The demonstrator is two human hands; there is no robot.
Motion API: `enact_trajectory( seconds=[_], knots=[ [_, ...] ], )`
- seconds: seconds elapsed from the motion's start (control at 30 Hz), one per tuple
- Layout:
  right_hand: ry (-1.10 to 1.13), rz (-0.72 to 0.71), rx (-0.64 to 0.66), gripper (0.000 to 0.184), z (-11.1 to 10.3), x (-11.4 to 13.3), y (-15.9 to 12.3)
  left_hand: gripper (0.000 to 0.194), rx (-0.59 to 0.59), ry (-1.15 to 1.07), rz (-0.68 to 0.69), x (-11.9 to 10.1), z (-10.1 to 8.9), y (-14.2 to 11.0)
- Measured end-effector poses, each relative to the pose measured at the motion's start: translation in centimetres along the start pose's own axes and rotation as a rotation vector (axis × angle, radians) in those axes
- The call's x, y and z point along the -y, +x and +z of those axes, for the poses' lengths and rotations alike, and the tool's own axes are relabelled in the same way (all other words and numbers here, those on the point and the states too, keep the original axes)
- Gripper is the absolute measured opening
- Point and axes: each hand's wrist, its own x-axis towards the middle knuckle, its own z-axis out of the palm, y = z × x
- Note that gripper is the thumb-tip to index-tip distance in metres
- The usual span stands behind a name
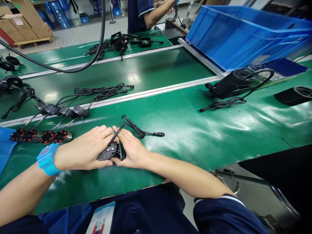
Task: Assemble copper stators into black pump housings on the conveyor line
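Note:
Between my two hands, just above the green mat at the bench's front, is a black round motor housing [108, 152] with small screws on its face. My left hand [94, 148], with a blue band at the wrist, grips its left side. My right hand [131, 148] is closed around its right side, where a black bracket-like part [119, 152] shows. A black cable [136, 127] rises from the housing past my fingers and lies coiled behind them, its connector pointing right. The underside of the housing is hidden by my fingers.
Left of my hands stand several copper-wound motor cores [62, 136] wired to black caps [80, 111]. A black pump [231, 84] and a black cylinder [293, 96] lie at right, near a big blue crate [243, 35]. A co-worker [146, 14] stands across the bench. A thick cable [101, 35] hangs in front.

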Motion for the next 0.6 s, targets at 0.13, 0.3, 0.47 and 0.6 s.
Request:
enact_trajectory(
  seconds=[0.13,0.3,0.47,0.6],
  knots=[
    [0.030,0.041,0.029,0.112,-0.1,-0.3,-0.2,0.043,-0.087,-0.017,-0.087,-0.1,1.0,0.7],
    [0.009,0.021,0.106,0.113,-0.3,-0.7,-0.1,0.048,-0.255,-0.046,-0.158,-0.6,3.3,0.1],
    [0.002,-0.017,0.150,0.110,-1.0,0.0,0.7,0.063,-0.385,-0.044,-0.169,-0.5,4.5,-1.4],
    [0.167,-0.016,0.075,0.074,-4.2,-0.7,1.1,0.103,-0.584,-0.263,-0.100,-0.1,5.8,-1.9]
  ],
)
